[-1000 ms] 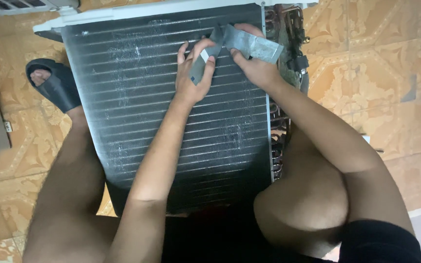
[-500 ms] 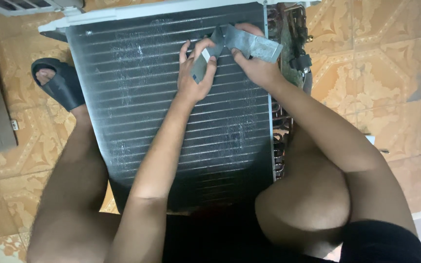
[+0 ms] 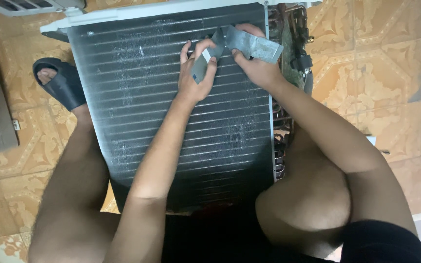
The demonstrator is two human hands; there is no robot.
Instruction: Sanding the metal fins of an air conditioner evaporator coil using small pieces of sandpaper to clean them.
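Bent grey sheet-metal strip (image 3: 239, 46): held above the upper right of the dark finned metal coil panel (image 3: 171, 112). Left hand (image 3: 197, 73) fingers pinch its lower end; right hand (image 3: 255, 65) fingers grasp its wider end. Black sandal (image 3: 59, 83) left of panel.

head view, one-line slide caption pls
Both hands, left and right, hold a grey metal strip over a finned coil.

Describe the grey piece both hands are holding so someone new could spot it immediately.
Find the large dark finned coil panel lying on the patterned floor. Near its top right edge, the left hand and right hand grip a bent grey metal strip, flat and dull, unlike the ribbed fins beneath.
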